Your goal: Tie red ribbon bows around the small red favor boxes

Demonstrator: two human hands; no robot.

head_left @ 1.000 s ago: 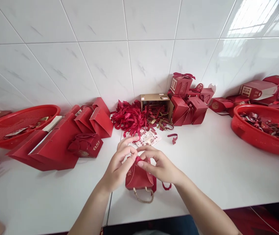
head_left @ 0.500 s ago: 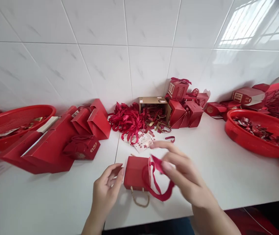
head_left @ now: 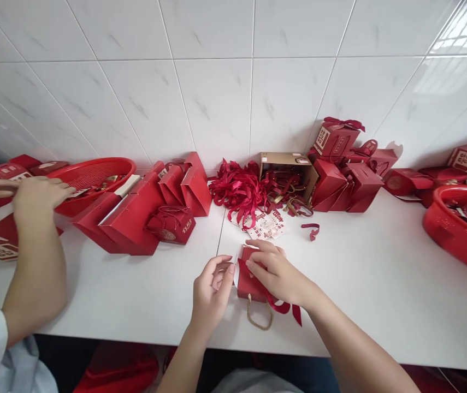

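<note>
A small red gift box (head_left: 248,285) with a tan rope handle lies on the white counter (head_left: 364,284) in front of me. My right hand (head_left: 276,273) rests on top of it, fingers pinching a red ribbon (head_left: 282,307) that trails off to the right. Just left of the box, my left hand (head_left: 212,289) curls loosely with its fingertips at the box's left edge. A sheet of red-and-white stickers (head_left: 266,225) lies just beyond the box.
A ribbon pile (head_left: 237,188) and a brown carton (head_left: 288,166) sit at the wall, with folded red boxes (head_left: 346,174) to the right and flat red bags (head_left: 135,213) to the left. Red baskets (head_left: 458,226) stand at both ends. Another person's hand (head_left: 39,199) works at the left.
My right hand has come down from the lifted ribbon onto the box top. My view has swung left, bringing another person's arm into sight.
</note>
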